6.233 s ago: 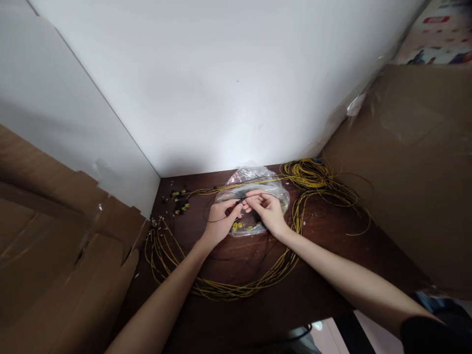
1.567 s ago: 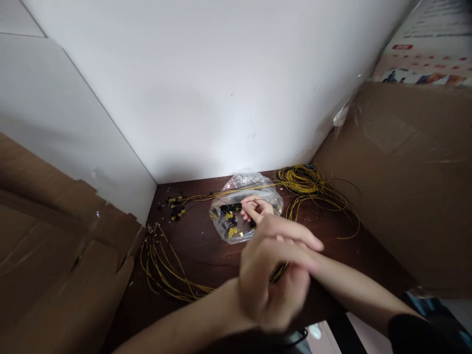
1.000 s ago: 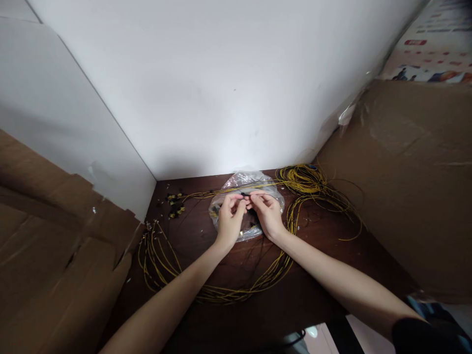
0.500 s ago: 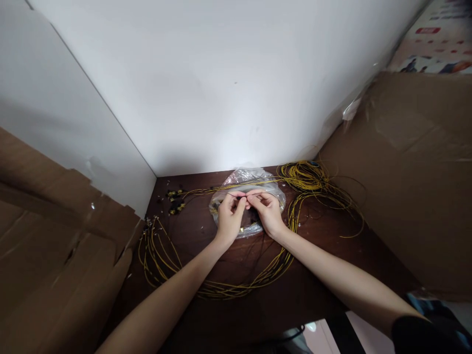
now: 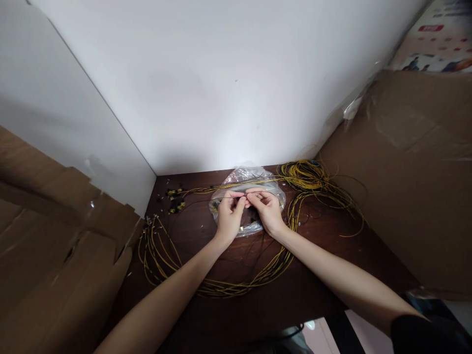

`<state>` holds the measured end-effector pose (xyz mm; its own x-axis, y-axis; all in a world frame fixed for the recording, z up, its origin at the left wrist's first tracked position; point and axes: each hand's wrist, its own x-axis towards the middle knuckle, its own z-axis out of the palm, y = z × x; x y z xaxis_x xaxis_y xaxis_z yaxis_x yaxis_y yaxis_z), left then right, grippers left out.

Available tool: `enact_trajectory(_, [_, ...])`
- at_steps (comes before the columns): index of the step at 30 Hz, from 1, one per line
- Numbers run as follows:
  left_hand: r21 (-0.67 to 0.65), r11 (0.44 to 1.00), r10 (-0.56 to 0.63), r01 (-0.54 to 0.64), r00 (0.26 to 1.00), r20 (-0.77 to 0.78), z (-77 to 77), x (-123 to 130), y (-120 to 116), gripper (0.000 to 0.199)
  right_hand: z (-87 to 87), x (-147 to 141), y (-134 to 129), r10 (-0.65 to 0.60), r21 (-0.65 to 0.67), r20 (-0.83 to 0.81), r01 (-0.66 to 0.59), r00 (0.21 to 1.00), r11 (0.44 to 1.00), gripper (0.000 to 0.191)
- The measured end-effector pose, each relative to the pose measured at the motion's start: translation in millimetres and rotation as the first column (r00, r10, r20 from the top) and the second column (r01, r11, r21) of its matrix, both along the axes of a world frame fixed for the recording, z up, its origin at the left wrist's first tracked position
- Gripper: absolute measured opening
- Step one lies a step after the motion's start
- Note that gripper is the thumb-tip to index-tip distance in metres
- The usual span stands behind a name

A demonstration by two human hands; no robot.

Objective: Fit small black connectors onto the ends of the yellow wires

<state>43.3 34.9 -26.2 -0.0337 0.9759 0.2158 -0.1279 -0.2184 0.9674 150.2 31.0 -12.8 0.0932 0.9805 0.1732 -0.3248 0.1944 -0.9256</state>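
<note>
Since half a second ago little has shifted: both hands stay pressed together over the crumpled clear plastic bag (image 5: 246, 178) at the back of the dark brown wooden table (image 5: 317, 290), only a touch lower in view. I see my left hand (image 5: 228, 216) and my right hand (image 5: 266, 210) meeting fingertip to fingertip, each pinched shut on something very small where they join. That piece is too tiny and too covered by the fingers for me to name; a thin black wire (image 5: 197, 201) seems to run leftward from the pinch, though I cannot be sure it ends there.

Much of the bag is hidden under the hands. Small yellow and black parts show through the plastic below the left hand, blurred. A loose coil of thin yellow wires (image 5: 236, 289) loops across the table under both forearms, and a denser tangled bundle of yellow wires (image 5: 306, 174) lies at the back right, just beside the bag. A scatter of small black-and-yellow connectors (image 5: 176, 199) sits at the back left, too small to make out. Brown cardboard sheets (image 5: 55, 255) wall in both sides, cut off by the edges of the view.
</note>
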Motion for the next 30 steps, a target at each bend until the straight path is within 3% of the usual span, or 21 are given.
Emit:
enact_trajectory(4, [0.030, 0.999, -0.039, 0.038, 0.999, 0.008, -1.0, -0.6, 0.4, 0.015, -0.6, 0.6, 0.4, -0.003, 0.007, 0.027, 0.003, 1.000, 1.000, 0.021])
enact_trajectory(12, [0.008, 1.000, -0.014, 0.014, 1.000, -0.020, -2.2, -1.2, 0.7, 0.015, -2.6, -0.3, 1.8, 0.042, 0.016, -0.112, -0.040, 0.993, 0.999, 0.019])
enact_trajectory(21, [0.010, 0.999, -0.049, 0.049, 0.999, 0.000, 1.0, -0.8, -0.6, 0.015, -0.8, 0.7, -0.1, 0.018, 0.034, 0.049, -0.020, 0.999, 0.999, 0.018])
enact_trajectory(30, [0.014, 1.000, -0.019, 0.019, 1.000, 0.001, -1.7, -0.9, 0.5, 0.016, -2.0, 0.1, 2.1, 0.029, 0.014, -0.042, -0.028, 0.999, 1.000, 0.023])
